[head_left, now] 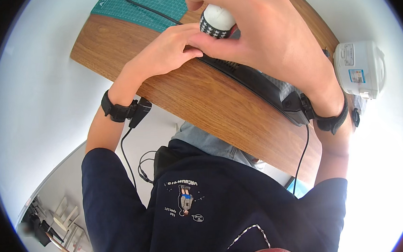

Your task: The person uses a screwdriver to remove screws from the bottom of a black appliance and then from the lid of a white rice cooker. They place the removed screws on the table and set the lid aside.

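Near the far edge of the view, my right hand (265,34) reaches over a white, rounded object (219,17). Its fingers and thumb close round this object, which has a black band with white stars about its lower part. A bit of red shows beside the band, next to my palm. My left hand (171,47) comes from the left, its fingers curled in against the band. My right thumb overlaps those left fingertips, so what they grip is hidden. Beneath both hands lies a long black device (235,71) on the wooden table (209,109).
A green cutting mat (130,12) covers the far left of the table, with a black cable (150,10) across it. At the right stands a white rice cooker (359,68). Black straps with small devices and cables sit on both wrists. A wooden chair (66,222) is at lower left.
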Available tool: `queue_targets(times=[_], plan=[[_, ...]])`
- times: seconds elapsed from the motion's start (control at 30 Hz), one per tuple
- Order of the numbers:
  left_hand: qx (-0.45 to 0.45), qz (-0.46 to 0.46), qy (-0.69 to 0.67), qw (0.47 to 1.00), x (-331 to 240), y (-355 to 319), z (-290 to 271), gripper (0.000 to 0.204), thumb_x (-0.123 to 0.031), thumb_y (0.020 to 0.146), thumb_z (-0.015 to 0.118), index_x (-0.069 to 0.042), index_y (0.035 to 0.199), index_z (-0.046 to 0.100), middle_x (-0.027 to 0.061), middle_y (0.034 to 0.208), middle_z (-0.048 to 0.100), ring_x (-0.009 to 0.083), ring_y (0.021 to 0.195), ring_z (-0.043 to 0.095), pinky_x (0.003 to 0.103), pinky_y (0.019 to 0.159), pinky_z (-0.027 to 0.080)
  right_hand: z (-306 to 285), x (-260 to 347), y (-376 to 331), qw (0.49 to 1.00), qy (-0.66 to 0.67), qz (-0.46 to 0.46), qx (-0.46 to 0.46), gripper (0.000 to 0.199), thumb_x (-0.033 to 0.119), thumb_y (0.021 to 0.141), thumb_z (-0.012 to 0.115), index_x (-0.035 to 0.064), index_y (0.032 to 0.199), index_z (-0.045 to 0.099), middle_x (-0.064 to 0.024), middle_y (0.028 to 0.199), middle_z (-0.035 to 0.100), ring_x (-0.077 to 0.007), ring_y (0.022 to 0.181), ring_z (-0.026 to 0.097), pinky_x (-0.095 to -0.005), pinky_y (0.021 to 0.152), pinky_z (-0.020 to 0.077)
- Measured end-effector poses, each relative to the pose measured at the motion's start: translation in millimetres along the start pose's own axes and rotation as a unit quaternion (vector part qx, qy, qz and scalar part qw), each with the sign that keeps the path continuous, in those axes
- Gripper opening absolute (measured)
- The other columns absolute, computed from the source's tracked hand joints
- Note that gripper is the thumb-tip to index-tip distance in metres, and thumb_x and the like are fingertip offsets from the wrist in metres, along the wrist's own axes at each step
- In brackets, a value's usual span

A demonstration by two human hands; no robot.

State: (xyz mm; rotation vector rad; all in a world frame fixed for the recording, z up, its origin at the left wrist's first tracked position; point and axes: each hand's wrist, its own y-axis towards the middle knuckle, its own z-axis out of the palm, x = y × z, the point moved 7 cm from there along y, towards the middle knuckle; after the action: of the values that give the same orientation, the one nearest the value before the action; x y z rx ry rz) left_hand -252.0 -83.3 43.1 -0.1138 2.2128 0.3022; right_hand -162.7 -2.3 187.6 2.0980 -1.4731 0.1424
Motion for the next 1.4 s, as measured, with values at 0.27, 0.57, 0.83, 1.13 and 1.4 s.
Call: queue_targets(times=[0.27,0.57,0.83,1.13,1.4], plan=[[-0.012,0.028,0.013,0.999,-0.4,-2.5,0.9,0.034,-0.005,0.085,0.076,0.0,0.115,0.063,0.0169,0.108,0.069,0.0388,0.103,0.063,0.044,0.089,0.051,-5.9,7.8,-7.1,0.999,0.02,-0.025,-0.023,0.026,0.018,0.092,0.071,0.005,0.11,0.056,-0.0137,0.089,0.062,-0.0325,0.082,0.065,-0.0409,0.072,0.0535],[-0.011,0.016,-0.032,0.999,8.6,-4.3,4.0,0.032,-0.003,0.084,0.076,-0.002,0.112,0.06,0.0139,0.1,0.068,0.0324,0.09,0.063,0.041,0.082,0.051,-5.0,9.4,-4.4,0.997,-0.024,0.06,0.052,0.032,0.021,0.091,0.073,0.0046,0.114,0.057,-0.0149,0.091,0.062,-0.0334,0.083,0.066,-0.0402,0.071,0.0536],[0.045,-0.051,-0.064,0.996,15.9,-4.3,12.6,0.034,-0.002,0.087,0.075,-0.003,0.118,0.062,0.0097,0.099,0.068,0.0234,0.091,0.067,0.036,0.083,0.055,-3.4,-0.8,-9.7,0.995,-0.049,0.086,-0.03,0.035,0.027,0.09,0.076,0.0028,0.098,0.052,-0.0172,0.075,0.062,-0.0386,0.073,0.065,-0.0449,0.063,0.0514],[0.031,-0.031,0.073,0.996,16.9,-4.2,11.5,0.035,-0.007,0.088,0.078,-0.001,0.119,0.064,0.0128,0.11,0.07,0.0252,0.097,0.068,0.037,0.086,0.056,-2.5,-5.6,-15.2,0.988,-0.108,0.1,-0.039,0.033,0.031,0.092,0.072,0.003,0.087,0.055,-0.0155,0.066,0.061,-0.0367,0.064,0.065,-0.0455,0.056,0.0518],[0.032,-0.066,-0.005,0.997,26.1,-3.8,10.6,0.028,-0.002,0.089,0.074,0.0,0.116,0.066,0.0124,0.106,0.072,0.0248,0.095,0.07,0.037,0.085,0.056,-4.5,-3.9,-18.2,0.987,-0.12,0.084,-0.059,0.031,0.028,0.091,0.071,0.0024,0.086,0.054,-0.0155,0.064,0.06,-0.0357,0.062,0.064,-0.0448,0.054,0.0514]])
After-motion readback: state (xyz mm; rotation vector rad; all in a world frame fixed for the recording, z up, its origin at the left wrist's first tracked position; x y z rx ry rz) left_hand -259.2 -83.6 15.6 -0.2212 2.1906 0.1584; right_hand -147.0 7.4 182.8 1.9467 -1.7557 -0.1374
